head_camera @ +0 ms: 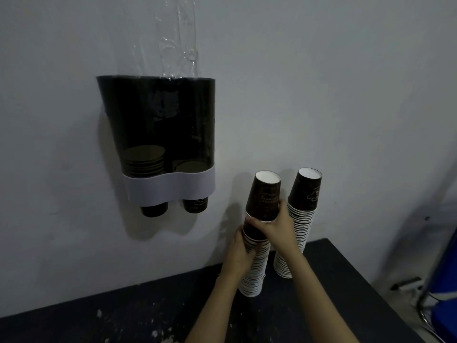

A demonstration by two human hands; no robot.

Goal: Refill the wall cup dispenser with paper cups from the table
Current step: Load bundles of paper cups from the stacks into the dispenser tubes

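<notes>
While the dispenser (158,134) hangs on the wall at 9 o'clock with a few cups inside, two cup stacks stand on the bench (333,280). At 6 o'clock, the left hand (238,253) grips the near stack (256,268). Just above, the right hand (277,225) grips its top cups (264,194), tilted off. The far stack (299,219) stands untouched at 3 o'clock.

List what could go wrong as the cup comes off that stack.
1. The near stack is tall and leans; pulling the top cup with the right hand could topple it if the left hand slips.
2. The far stack stands close beside and could get knocked.
3. Several cups may lift together.
</notes>
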